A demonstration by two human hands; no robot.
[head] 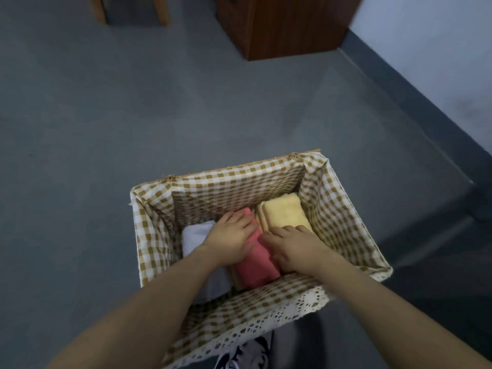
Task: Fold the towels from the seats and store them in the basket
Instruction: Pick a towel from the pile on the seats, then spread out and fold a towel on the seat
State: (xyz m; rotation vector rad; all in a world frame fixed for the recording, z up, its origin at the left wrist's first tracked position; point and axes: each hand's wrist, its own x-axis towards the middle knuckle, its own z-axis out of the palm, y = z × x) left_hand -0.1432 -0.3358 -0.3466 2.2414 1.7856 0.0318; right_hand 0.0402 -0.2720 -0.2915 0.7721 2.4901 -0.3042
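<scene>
A wicker basket [343, 209] with a brown-and-white checked liner stands on the floor below me. Inside lie three folded towels side by side: a white towel [195, 235] on the left, a pink towel [254, 270] in the middle, a yellow towel [285, 213] on the right. My left hand [231, 237] lies flat on the pink towel's far end, fingers stretched out. My right hand [295, 247] presses on the pink towel's right side, partly over the yellow towel's near end. Both forearms hide the near parts of the white and yellow towels.
The basket sits on a grey floor [133, 115]. A dark wooden cabinet [287, 25] stands at the back right against a pale wall [439, 57] with a grey skirting. Light wooden furniture legs [162, 9] show at the top left. A shoe [247, 352] is below the basket.
</scene>
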